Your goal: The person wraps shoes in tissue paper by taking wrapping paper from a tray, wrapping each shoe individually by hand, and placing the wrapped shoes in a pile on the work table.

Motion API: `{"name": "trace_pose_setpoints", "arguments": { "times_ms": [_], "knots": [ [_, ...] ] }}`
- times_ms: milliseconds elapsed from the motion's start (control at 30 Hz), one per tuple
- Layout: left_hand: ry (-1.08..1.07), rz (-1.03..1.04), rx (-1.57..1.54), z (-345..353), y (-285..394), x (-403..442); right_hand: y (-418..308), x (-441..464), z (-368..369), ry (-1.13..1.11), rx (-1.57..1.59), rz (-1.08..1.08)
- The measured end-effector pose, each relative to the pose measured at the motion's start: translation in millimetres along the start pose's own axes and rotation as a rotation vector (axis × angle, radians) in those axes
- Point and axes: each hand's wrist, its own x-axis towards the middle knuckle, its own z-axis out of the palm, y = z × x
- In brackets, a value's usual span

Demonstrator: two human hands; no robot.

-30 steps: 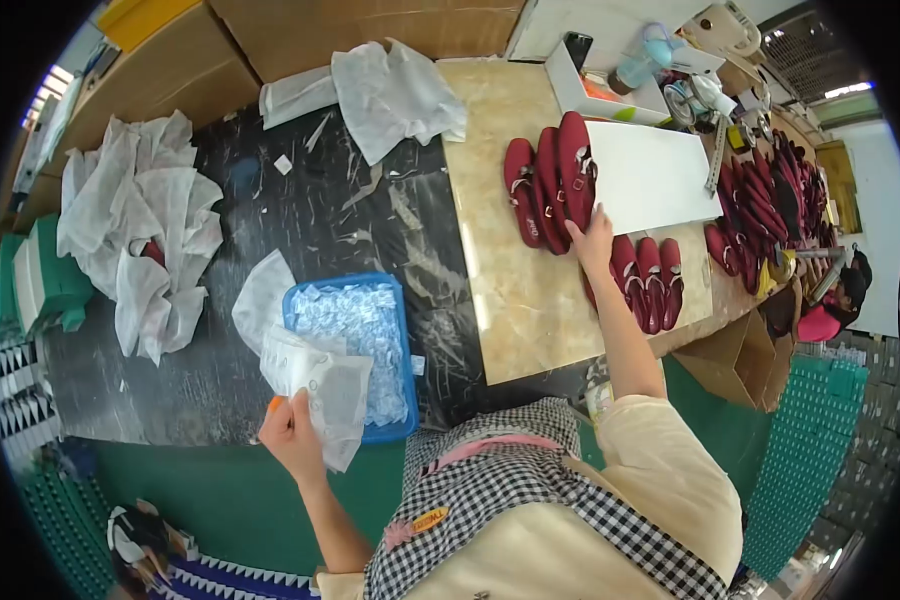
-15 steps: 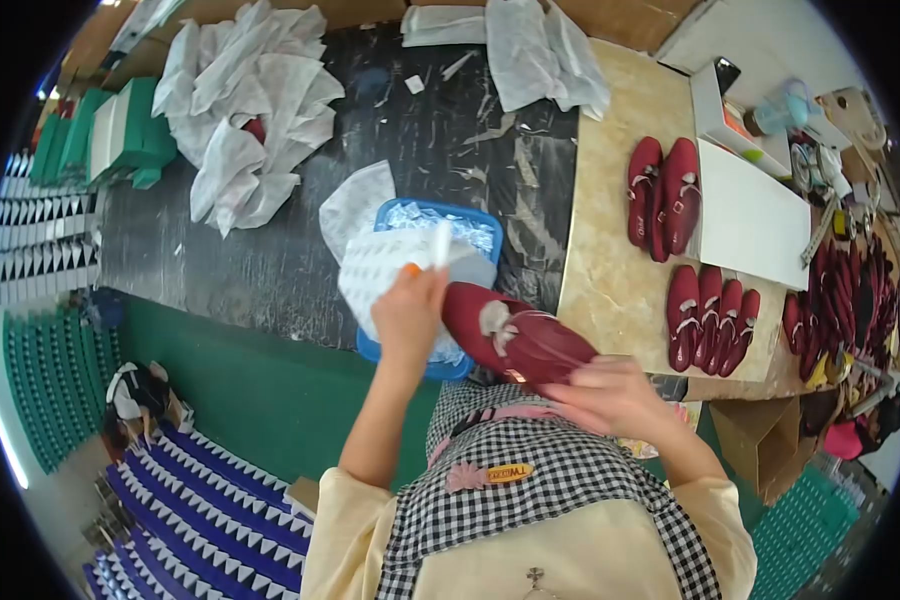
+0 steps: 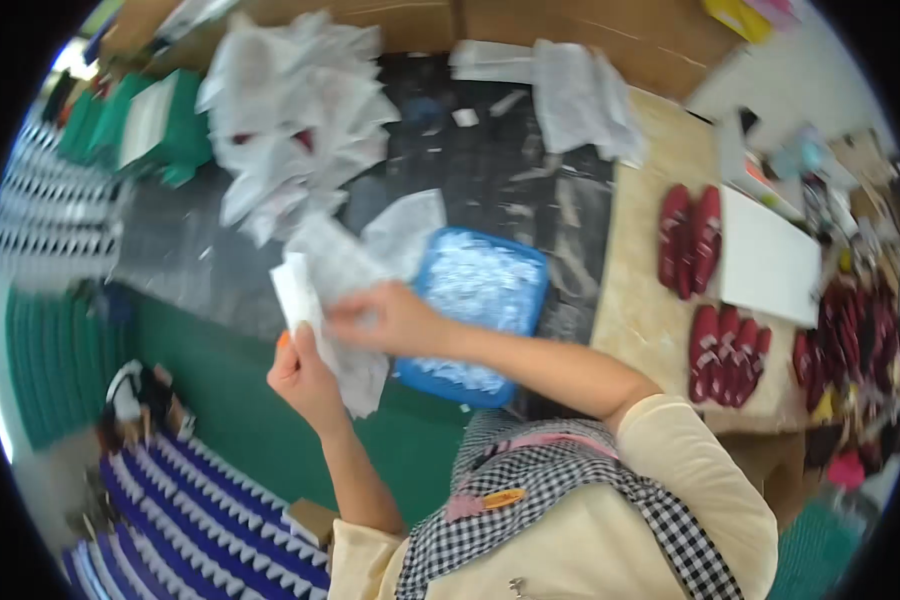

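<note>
My left hand (image 3: 305, 380) is closed on white sheets (image 3: 355, 375), with something orange at its fingers. Beside it my right hand (image 3: 385, 320) is blurred by motion, its fingers near the white material. Past both hands lies a white translucent bag (image 3: 335, 250), close to a heap of white bags (image 3: 295, 100) where small dark red patches show. To the right, a blue tray (image 3: 542, 310) holds many small clear packets (image 3: 480, 285). No shoe is visible in either hand.
Dark red shoes (image 3: 705, 240) stand by a white box (image 3: 770, 255), with more shoes (image 3: 728, 355) nearer me. White bags (image 3: 580, 100) lie at the back. Green boxes (image 3: 165, 125) are at the far left. A person (image 3: 140, 400) is lower left.
The dark red shoe that my right hand held is no longer visible there. My right hand has crossed left over the tray. The view has shifted, and more red shows in the heap.
</note>
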Motion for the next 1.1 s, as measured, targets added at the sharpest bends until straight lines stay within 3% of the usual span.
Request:
{"name": "trace_pose_setpoints", "arguments": {
  "times_ms": [67, 100, 200, 233, 267, 300, 333, 400, 433, 500, 567, 633, 667, 733, 833, 867, 900, 933, 1000, 1033, 1067, 1100],
  "knots": [
    [-0.26, -0.023, -0.073, 35, -18, -33, 8, -53, -32, 0.023, -0.035, 0.222],
    [-0.335, -0.045, -0.116, 44, -25, -43, 22, -79, -57, 0.173, -0.138, 0.185],
    [-0.388, -0.102, -0.034, 53, -42, -49, 57, -181, -167, 0.684, -0.492, 0.401],
    [-0.444, -0.089, -0.013, 54, -43, -50, 85, -229, -217, 0.793, -0.374, 0.49],
    [-0.495, -0.071, 0.017, 55, -43, -50, 88, -264, -256, 0.935, -1.024, 0.318],
    [-0.545, -0.051, 0.053, 57, -42, -51, 124, -307, -309, 1.008, -1.17, 0.395],
    [-0.592, -0.032, 0.094, 61, -39, -54, 145, -328, -335, 1.269, -1.174, 0.729],
    [-0.602, -0.023, 0.091, 80, -33, -68, 162, -343, -365, 1.332, -1.241, 1.044],
    [-0.592, -0.025, 0.105, 87, -30, -73, 158, -345, -369, 1.318, -1.232, 1.039],
    [-0.601, 0.035, 0.19, 99, -27, -79, 151, -345, -372, 1.23, -0.944, 0.5],
    [-0.626, 0.147, 0.327, 107, -32, -82, 74, -314, -330, 1.035, -0.833, 0.544],
    [-0.618, 0.279, 0.566, 113, -42, -88, 3, -298, -274, 0.564, -0.709, 0.554],
    [-0.65, 0.297, 0.726, 113, -47, -90, -16, -294, -244, 0.398, -0.681, 0.402],
    [-0.642, 0.386, 0.723, 113, -49, -90, -66, -266, -179, 0.068, -0.712, 0.308],
    [-0.706, 0.399, 0.724, 98, -30, -99, -65, -239, -130, -0.275, -0.973, 0.125],
    [-0.707, 0.632, 0.694, 91, -14, -110, -55, -223, -120, -0.342, -0.948, 0.198],
    [-0.799, 0.741, 0.747, 81, -12, -128, -42, -210, -113, -0.408, -0.928, 0.268],
    [-0.766, 0.696, 0.576, 68, -1, -143, -21, -211, -99, -0.414, -0.939, 0.251],
    [-0.715, 0.55, 0.324, 45, 19, -148, 21, -200, -76, 0.192, 0.023, 0.385],
    [-0.644, 0.509, 0.317, 37, 24, -141, 5, -170, -66, 0.253, 0.575, 0.763],
    [-0.578, 0.468, 0.307, 31, 25, -134, -13, -131, -48, 0.327, 0.755, 0.637],
    [-0.57, 0.445, 0.373, 19, 16, -116, -8, -92, -27, 0.348, 0.693, 0.458]
  ]
}}
